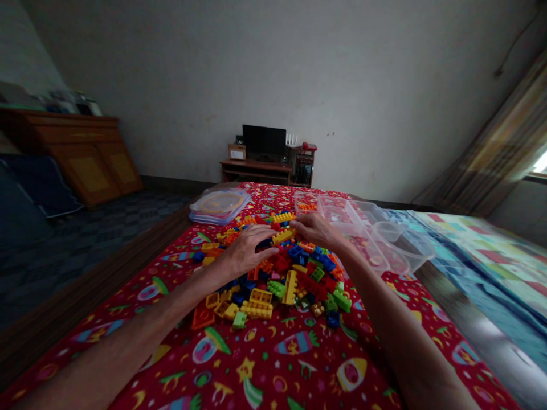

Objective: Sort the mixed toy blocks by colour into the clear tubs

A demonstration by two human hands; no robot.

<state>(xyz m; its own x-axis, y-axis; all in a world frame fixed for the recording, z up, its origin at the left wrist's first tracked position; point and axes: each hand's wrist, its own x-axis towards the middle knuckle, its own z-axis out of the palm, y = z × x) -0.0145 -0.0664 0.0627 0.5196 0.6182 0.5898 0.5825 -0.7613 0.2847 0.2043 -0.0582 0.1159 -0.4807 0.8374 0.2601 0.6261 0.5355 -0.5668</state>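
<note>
A loose pile of toy building bricks (pixel 277 265) in yellow, red, blue, green and orange lies between my hands. My left hand (pixel 248 250) is over the pile's left side, its thumb apart from the fingers and nothing seen in its grasp. From the right, my right hand (pixel 316 229) reaches over the far side, its fingers closed at the right end of a long yellow brick (pixel 282 236). That brick's left end lies close to my left fingertips. Another yellow brick (pixel 282 217) sits just beyond it.
Stacked clear lids (pixel 220 204) lie at the far left of the red patterned cloth (pixel 252 364). To the right stand clear plastic bins (pixel 361 236), one with orange bricks (pixel 306 207) in it, and a round clear tub (pixel 404 245). A bed (pixel 482 245) lies further right.
</note>
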